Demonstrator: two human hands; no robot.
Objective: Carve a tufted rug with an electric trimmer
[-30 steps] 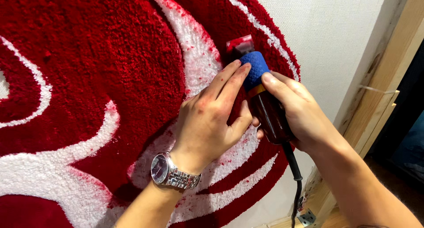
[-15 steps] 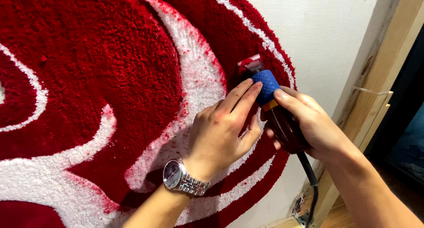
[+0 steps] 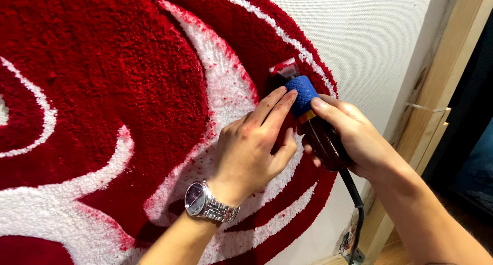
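Right hand grip closed around corded electric carpet trimmer, its head pressed on the red-and-white tufted rug near the right edge. Left hand lies open on the pile, fingertips touching trimmer's blue cap. Wristwatch on left wrist.

Open tufted rug lies left and above the grips; the wooden frame post blocks the right.

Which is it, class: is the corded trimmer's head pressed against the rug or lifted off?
Against: the trimmer head sinks into the rug pile.
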